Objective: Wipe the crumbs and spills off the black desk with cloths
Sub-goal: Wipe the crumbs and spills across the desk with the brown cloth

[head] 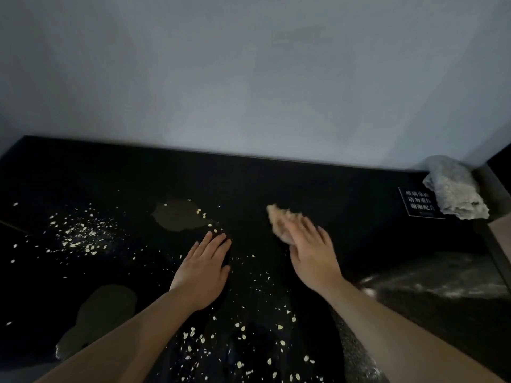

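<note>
Lays the left grip (203, 268) palm down on the black tabletop (304, 183), toward its middle. Keeps nothing in it: fingers straight and close together, released. Cannot tell whether anything dark lies beneath the palm. Presses the right grip (309, 250) down on a tan cloth (278, 219) right of the middle, fingers straight over the cloth's near part and not curled round it. Fluffy far end of the cloth poking out beyond the fingertips.

Toward the left edge, a dense scatter of pale crumbs (80, 233); more of them strewn from the middle down to the near edge. Just beyond the left fingertips, a dull wet spill (177, 215) with a few crumbs along its far rim. By the near left corner, a second spill (102, 310), larger and longer.

At the far right corner, a grey cloth (453, 189), bunched up, touched by neither grip, overlapping one side of a black sign (417, 203) with white characters. Near the right edge, greyish streaks (442, 277) on the surface; smear or reflection, cannot tell. Behind the far edge, a plain pale wall (249, 78).
</note>
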The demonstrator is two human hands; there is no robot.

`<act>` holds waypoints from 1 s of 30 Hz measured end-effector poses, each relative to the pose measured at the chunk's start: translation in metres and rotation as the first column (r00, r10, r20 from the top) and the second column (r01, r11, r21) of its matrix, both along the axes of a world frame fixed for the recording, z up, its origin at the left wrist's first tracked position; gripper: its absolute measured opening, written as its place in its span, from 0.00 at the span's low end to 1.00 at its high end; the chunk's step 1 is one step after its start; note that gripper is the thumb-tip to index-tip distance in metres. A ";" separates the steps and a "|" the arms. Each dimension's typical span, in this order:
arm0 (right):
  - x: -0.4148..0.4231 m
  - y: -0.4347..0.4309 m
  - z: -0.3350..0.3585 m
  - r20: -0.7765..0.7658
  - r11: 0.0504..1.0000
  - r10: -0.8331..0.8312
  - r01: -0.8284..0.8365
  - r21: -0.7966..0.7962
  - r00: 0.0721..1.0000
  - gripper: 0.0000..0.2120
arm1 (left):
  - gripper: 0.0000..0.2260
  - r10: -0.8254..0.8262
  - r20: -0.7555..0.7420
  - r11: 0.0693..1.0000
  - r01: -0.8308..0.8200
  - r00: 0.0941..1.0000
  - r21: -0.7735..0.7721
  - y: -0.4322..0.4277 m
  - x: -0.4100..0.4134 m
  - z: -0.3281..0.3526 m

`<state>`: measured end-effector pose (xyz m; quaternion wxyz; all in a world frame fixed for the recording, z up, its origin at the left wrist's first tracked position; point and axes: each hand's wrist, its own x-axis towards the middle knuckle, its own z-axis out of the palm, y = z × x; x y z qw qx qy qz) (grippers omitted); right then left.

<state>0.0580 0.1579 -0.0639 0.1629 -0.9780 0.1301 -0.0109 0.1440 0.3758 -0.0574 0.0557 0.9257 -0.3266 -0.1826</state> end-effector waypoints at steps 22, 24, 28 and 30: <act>0.106 -0.058 -0.004 -0.012 0.805 -0.587 0.586 0.093 0.809 0.34 | 0.26 -0.033 0.017 0.999 0.032 0.999 0.033 0.002 0.003 -0.002; 0.128 -0.021 -0.012 0.084 0.976 -0.210 0.203 0.083 0.974 0.33 | 0.26 -0.037 0.021 0.999 0.036 0.999 0.032 0.003 0.003 -0.001; 0.135 0.001 -0.006 0.026 0.855 0.518 -0.518 0.001 0.855 0.22 | 0.26 -0.039 0.014 0.999 0.038 0.999 0.035 0.003 0.004 0.000; 0.135 -0.031 -0.009 0.150 0.905 0.422 -0.426 -0.007 0.894 0.24 | 0.26 -0.034 0.003 0.999 0.034 0.999 0.033 0.003 0.003 0.001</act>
